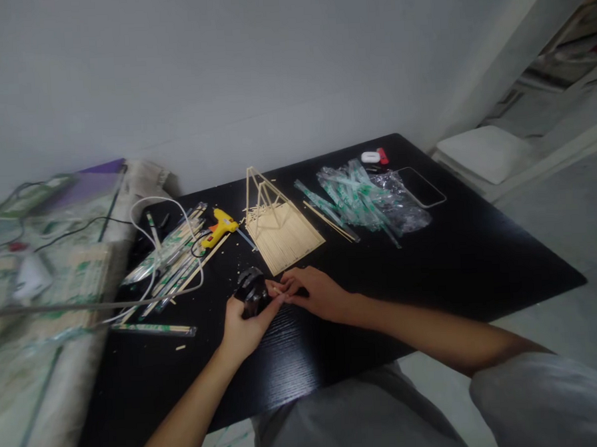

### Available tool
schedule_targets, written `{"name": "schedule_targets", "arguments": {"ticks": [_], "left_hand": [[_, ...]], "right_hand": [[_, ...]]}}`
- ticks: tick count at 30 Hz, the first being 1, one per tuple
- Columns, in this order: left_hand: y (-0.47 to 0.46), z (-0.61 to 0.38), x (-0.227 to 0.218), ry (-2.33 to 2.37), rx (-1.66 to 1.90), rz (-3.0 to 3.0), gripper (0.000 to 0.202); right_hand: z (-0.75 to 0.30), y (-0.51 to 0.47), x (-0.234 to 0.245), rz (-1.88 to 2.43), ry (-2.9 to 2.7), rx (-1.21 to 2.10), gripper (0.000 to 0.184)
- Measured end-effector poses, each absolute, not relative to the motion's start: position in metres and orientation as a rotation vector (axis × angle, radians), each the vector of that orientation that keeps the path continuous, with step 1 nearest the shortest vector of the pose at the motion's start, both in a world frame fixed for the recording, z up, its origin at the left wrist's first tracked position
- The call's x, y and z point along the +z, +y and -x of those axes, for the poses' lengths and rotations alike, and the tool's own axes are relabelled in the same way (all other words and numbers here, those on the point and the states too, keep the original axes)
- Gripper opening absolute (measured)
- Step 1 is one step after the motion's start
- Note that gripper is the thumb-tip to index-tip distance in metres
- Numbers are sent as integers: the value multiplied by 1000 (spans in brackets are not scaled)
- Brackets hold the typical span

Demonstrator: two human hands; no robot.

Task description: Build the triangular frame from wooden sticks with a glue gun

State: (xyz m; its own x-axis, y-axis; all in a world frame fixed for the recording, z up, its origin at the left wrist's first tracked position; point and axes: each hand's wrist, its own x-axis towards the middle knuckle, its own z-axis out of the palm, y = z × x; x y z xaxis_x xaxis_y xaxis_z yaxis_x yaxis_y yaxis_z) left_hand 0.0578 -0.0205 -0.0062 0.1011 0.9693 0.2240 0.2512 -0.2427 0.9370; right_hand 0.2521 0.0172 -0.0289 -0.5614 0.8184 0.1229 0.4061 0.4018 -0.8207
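Observation:
My left hand [244, 330] is closed around a shiny black object [253, 292] whose kind I cannot make out. Close against it, my right hand [315, 293] pinches a small pale piece of stick [277, 290], mostly hidden by the fingertips. The fingers of both hands meet there, above the front part of the black table [382, 299]. Just beyond them lies a flat panel of side-by-side wooden sticks [292, 237]. A triangular stick frame [259, 192] stands upright at the panel's far left side.
Left of the panel lie a yellow glue gun [221, 227], wrapped chopsticks [167, 257] and a white cable [201, 272]. Crumpled plastic wrappers [357, 197], a phone [421, 187] and a white case [370, 157] are at the right. A grey wall [270, 71] rises behind.

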Motion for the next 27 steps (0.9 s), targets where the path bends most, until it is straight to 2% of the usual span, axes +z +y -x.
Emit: {"name": "schedule_targets", "arguments": {"ticks": [6, 10, 18, 27], "left_hand": [[-21, -25, 11, 1548, 1045, -1825, 21], [-29, -3, 17, 1702, 661, -2187, 18], [-51, -3, 16, 1898, -55, -2571, 29], [-56, -24, 12, 1918, -154, -2601, 29]], "right_hand": [[-251, 18, -32, 1040, -2114, 1053, 42], [-250, 18, -33, 1016, -2083, 1084, 48], [-251, 18, -30, 1010, -2089, 1096, 49], [-251, 19, -34, 1023, -2092, 1080, 50]]}}
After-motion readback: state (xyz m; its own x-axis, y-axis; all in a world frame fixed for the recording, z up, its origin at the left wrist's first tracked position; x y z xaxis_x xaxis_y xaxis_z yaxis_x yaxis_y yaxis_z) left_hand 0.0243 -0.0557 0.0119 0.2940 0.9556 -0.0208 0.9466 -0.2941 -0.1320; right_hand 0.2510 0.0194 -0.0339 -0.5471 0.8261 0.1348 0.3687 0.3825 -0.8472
